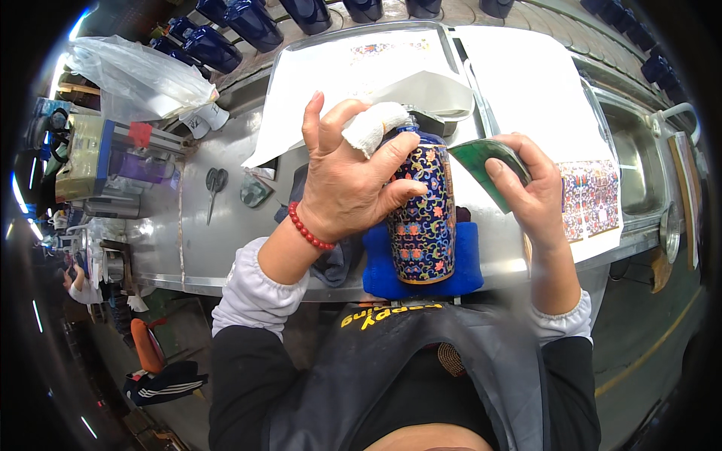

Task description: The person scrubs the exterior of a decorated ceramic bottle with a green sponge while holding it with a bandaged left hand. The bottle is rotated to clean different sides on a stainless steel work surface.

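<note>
A dark blue bottle (423,225) with a dense, colourful floral pattern lies on a folded blue cloth (377,263) at the table's near edge, its neck pointing away from me. My left hand (342,177) grips it near the shoulder, thumb and a finger on the patterned side. White cloth-like wrapping (370,129) covers one finger of that hand. Just right of the bottle, my right hand (532,184) pinches a flat green scraper (481,167) between thumb and fingers. The scraper's edge comes close to the bottle; whether it touches I cannot tell.
Scissors (216,184) and a small greenish flat piece (256,192) lie on the metal table to the left. Printed floral sheets (590,197) rest at the right beside a sink (639,161). Several plain blue bottles (213,46) stand along the back; a plastic bag (139,79) is far left.
</note>
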Motion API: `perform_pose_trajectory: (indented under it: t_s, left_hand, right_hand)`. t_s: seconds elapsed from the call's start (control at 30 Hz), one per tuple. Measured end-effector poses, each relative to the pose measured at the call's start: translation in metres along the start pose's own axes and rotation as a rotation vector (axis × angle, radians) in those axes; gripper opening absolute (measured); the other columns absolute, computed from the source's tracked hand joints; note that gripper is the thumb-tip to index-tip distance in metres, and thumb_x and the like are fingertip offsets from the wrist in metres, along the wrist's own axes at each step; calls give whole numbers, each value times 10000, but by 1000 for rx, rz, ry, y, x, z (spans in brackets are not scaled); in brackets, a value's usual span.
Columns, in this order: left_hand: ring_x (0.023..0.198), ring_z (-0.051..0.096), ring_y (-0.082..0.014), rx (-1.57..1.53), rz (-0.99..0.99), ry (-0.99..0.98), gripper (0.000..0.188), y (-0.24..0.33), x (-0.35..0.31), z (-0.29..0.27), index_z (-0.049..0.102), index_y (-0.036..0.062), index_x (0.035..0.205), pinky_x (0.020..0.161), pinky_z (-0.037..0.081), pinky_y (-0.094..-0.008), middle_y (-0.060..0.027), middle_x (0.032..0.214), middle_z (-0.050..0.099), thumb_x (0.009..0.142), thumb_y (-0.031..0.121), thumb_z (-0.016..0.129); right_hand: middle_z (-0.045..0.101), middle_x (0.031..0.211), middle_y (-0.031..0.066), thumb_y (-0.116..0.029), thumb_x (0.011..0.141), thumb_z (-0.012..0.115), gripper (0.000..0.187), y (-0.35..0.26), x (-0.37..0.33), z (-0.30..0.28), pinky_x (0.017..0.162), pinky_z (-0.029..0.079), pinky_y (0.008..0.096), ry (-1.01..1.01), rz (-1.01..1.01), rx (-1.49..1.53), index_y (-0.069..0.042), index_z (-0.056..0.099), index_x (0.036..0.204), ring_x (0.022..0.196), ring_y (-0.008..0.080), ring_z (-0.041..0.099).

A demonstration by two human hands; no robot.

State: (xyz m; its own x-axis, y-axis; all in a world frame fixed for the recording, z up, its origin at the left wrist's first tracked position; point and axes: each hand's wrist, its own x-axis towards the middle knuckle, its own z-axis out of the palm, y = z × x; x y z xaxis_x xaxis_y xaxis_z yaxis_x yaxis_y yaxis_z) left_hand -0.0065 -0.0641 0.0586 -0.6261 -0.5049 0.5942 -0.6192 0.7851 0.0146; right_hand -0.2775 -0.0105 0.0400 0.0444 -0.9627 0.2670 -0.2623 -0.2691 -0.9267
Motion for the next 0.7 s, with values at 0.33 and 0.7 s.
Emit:
perform_pose_trajectory:
  t_s: [0.33,0.7]
  left_hand:
    - [1240,483,-333,-64,-130,60,664,6,-22,0,707,87,1237,1212,181,-587,-84,1176,708,989,668,504]
    - [1372,409,-424,-376,-384,-9,1106,80,-111,5,387,-31,1527,1215,95,-619,-230,1458,513,799,737,708]
  right_hand:
    - [648,894,97,47,775,737,341,-17,15,7,703,496,330,-199,-614,-407,-20,750,1109,797,245,621]
    - [620,903,16,-120,753,785,290,-66,16,29,758,479,370,-551,-766,-315,-109,738,1039,804,206,635]
